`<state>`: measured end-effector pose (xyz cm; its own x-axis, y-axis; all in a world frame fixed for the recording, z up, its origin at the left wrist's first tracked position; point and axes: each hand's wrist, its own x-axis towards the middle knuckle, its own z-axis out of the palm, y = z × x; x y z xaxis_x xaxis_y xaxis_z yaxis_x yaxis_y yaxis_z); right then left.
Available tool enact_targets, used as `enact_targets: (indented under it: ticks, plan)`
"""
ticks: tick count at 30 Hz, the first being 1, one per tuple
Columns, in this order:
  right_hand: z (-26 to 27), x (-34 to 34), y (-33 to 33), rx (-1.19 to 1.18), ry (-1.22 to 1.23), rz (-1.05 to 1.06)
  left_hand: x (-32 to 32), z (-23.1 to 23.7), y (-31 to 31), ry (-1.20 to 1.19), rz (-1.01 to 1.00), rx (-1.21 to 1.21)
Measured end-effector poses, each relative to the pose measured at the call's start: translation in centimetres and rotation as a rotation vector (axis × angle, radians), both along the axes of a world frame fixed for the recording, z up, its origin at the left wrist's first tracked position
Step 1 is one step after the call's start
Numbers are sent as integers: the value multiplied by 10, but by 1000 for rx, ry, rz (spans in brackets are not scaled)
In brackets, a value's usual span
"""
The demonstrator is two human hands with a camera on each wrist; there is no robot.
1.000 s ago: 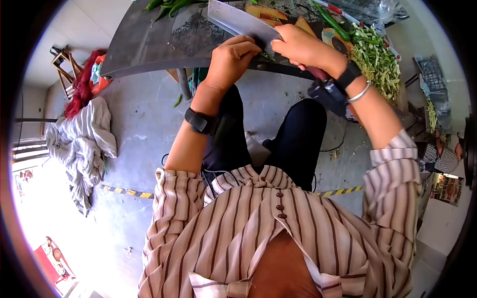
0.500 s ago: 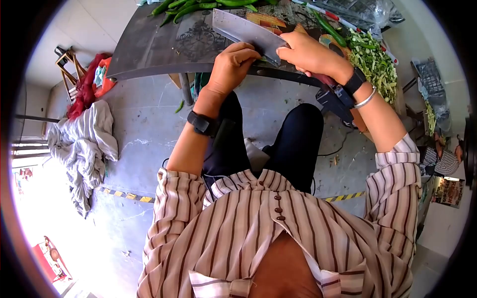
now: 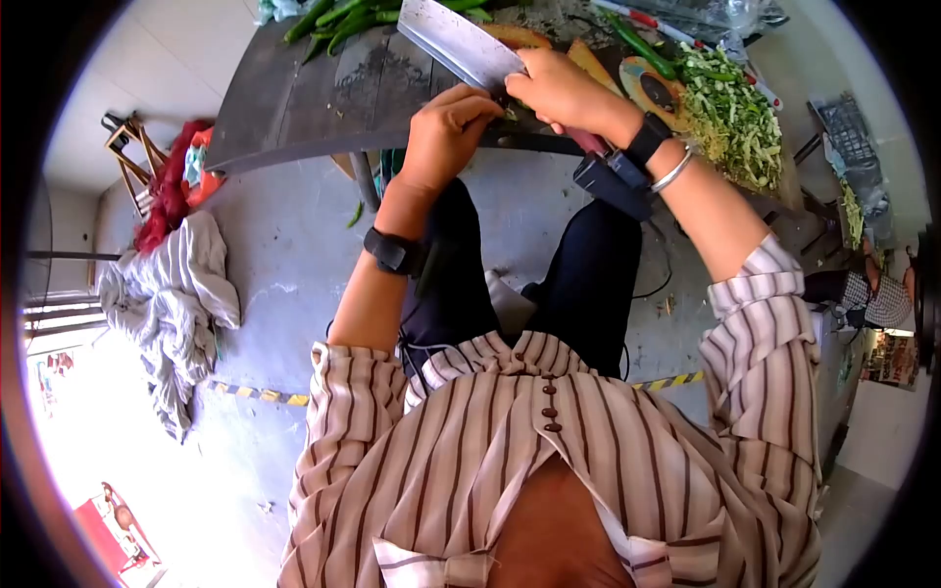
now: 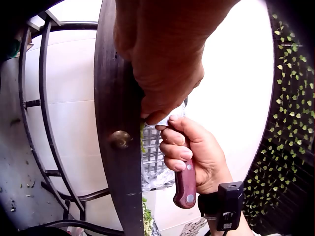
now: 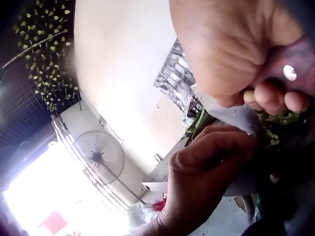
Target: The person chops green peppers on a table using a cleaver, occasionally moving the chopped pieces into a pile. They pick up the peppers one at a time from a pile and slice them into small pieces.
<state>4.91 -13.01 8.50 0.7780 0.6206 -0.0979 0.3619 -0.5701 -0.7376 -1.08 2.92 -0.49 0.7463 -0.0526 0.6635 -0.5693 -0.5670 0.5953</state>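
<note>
My right hand (image 3: 573, 93) grips a cleaver by its dark red riveted handle (image 4: 186, 189). Its broad steel blade (image 3: 456, 44) slants up and left over the near edge of the dark table (image 3: 265, 108). My left hand (image 3: 441, 137) is at that edge with bent fingers, their tips right beside the blade. It pinches a green chili, mostly hidden by the fingers; bits of green (image 5: 270, 137) show just past the fingertips in the right wrist view. Whole green chilies (image 3: 353, 20) lie in a heap at the table's far left.
Chopped green pieces (image 3: 730, 118) are piled at the table's right, with a long green chili (image 3: 642, 44) beside them. Clear plastic wrapping (image 3: 725, 15) lies behind. A grey cloth (image 3: 172, 294) lies left on the floor. In the right wrist view stands a fan (image 5: 98, 156).
Over the last half second both hands and the cleaver have shifted left, the right hand most, and the blade has moved up and left in the head view.
</note>
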Motion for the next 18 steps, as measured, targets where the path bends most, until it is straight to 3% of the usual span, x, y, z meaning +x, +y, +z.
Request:
enact_targets:
  ticks: [3,9,12,18]
  plan:
    - [0,3,-19,138,4,-68,1,-2,-3,-1,24,-34]
    - [8,-19,-82,584,369,-331,3,5,-5,6,83,-68]
    - [-7,-41,-109,663,531,-421,0,12,-3,188,39,-200]
    - [-36,-84,-144,807,700,-568,0,26,19,373,193,129]
